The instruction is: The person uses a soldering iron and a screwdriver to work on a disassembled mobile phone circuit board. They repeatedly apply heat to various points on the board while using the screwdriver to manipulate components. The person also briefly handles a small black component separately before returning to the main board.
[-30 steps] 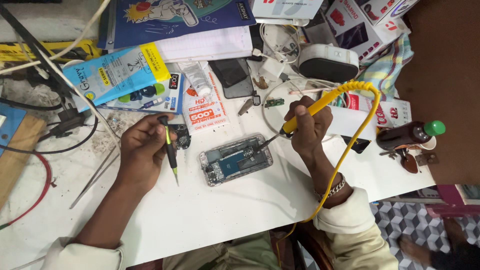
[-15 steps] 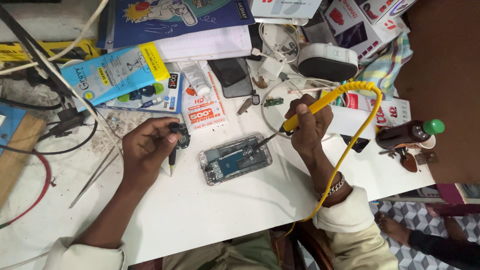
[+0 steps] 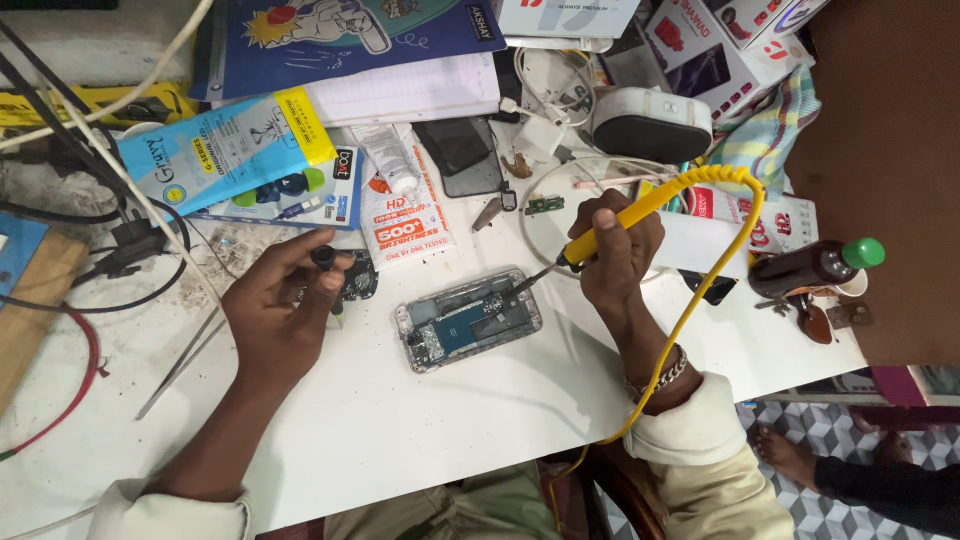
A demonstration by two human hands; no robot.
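Observation:
An opened phone (image 3: 468, 320) with its back off lies on the white table (image 3: 420, 430), showing a blue part and circuit board. My right hand (image 3: 618, 250) grips a yellow soldering iron (image 3: 628, 217); its dark tip touches the phone's upper right area. A yellow cord (image 3: 700, 300) runs from the iron past my wrist. My left hand (image 3: 280, 315) sits left of the phone, fingers pinched on a small dark tool (image 3: 325, 262) held over a small black part (image 3: 358, 280).
Packets, a blue booklet (image 3: 340, 30), a white tube (image 3: 388, 160), a dark phone (image 3: 462, 155) and a grey speaker (image 3: 650, 125) crowd the back. Cables and tweezers (image 3: 180, 360) lie left. A brown bottle with green cap (image 3: 815, 265) sits right. Another person's foot (image 3: 790, 450) shows below.
My left hand has turned the thin tool up from pointing down at the table to a pinch over the small black part. The soldering iron stays on the phone.

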